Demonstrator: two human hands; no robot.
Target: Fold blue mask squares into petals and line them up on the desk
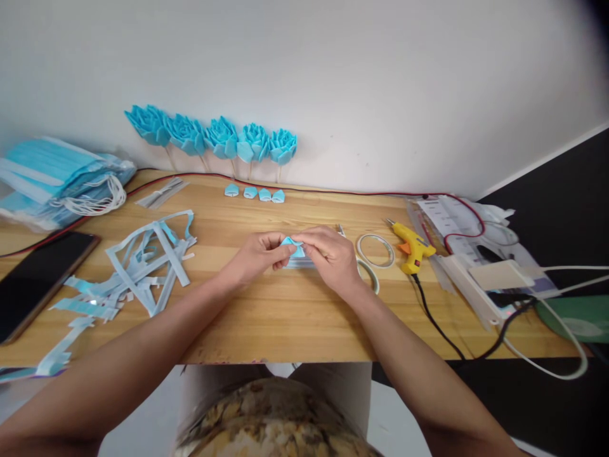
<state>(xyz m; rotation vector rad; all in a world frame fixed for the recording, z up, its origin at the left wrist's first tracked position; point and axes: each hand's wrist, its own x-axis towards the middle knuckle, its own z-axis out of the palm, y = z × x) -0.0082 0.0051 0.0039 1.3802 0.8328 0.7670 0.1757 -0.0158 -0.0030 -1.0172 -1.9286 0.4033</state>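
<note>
Between my two hands is a small folded piece of blue mask fabric (290, 242), pinched at both sides above the table. My left hand (261, 255) is closed on its left end, thumb in front. Fingers of my right hand (332, 255) grip the right end. Just below the fingers a flat light-blue strip (301, 262) shows, partly hidden by the hands. Beyond them, several small folded blue petals (250, 192) lie in a row. Several blue fabric flowers (221, 138) on thin sticks lean against the wall behind.
Blue strip scraps (147, 260) and a phone (45, 273) lie at left, below a bag of face masks (52, 178). Rolls of tape (375, 251), scissors (341, 230) and a yellow glue gun (412, 246) are at right. Farther right, a power strip (480, 289) trails cables.
</note>
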